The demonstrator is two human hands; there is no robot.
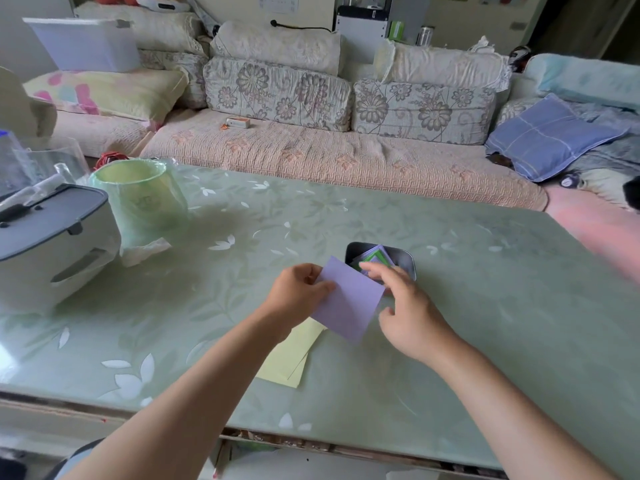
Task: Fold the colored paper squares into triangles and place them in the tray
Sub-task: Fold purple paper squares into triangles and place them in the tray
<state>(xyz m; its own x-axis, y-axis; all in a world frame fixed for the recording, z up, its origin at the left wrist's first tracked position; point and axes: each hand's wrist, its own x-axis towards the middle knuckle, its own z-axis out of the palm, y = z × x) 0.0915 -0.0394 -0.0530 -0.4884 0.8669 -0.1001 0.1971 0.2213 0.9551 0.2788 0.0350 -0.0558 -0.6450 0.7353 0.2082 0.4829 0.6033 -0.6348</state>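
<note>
My left hand [299, 292] pinches the left edge of a purple paper square [349, 301] and holds it above the table. My right hand [405, 306] hovers at the sheet's right edge, fingers spread and loosely bent toward it. Behind the sheet sits a small dark tray [403, 256] that holds folded green and purple papers [375, 259]. Yellow paper squares [294, 355] lie flat on the table below my left wrist, partly hidden by my forearm.
The green glass-topped table [485, 306] carries a white and grey appliance [48, 244] at the left and a pale green bin with a bag [138, 199] beside it. A sofa with cushions [329, 140] stands beyond the far edge.
</note>
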